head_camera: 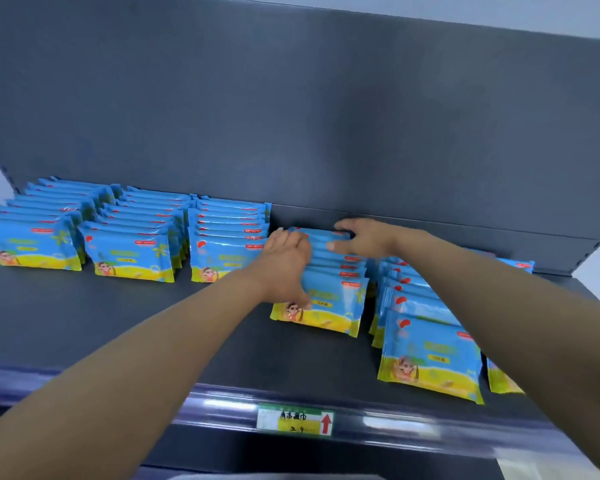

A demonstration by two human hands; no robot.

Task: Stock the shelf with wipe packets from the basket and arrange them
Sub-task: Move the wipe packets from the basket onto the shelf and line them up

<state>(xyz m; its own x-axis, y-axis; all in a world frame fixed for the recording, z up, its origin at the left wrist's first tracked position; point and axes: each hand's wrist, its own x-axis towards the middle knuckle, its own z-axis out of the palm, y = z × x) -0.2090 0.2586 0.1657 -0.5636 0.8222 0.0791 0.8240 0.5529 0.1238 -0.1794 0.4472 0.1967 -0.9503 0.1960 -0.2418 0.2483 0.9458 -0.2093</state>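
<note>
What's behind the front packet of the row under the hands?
More packets standing in file toward the back panel; the left hand and right hand hide parts of them.

Many blue-and-yellow glossy plastic wipe packets (336, 306) upright in front-to-back rows across dark grey metal shelf (84, 306); right rows nearer front edge.

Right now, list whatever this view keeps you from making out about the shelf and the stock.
- Basket: outside the head view.
- Fourth row of packets: head view, its back end lies under the left hand and right hand, so no count.
- Far-right row: head view, mostly behind the right forearm.
- Price label: head view, handwriting too blurred.
</note>
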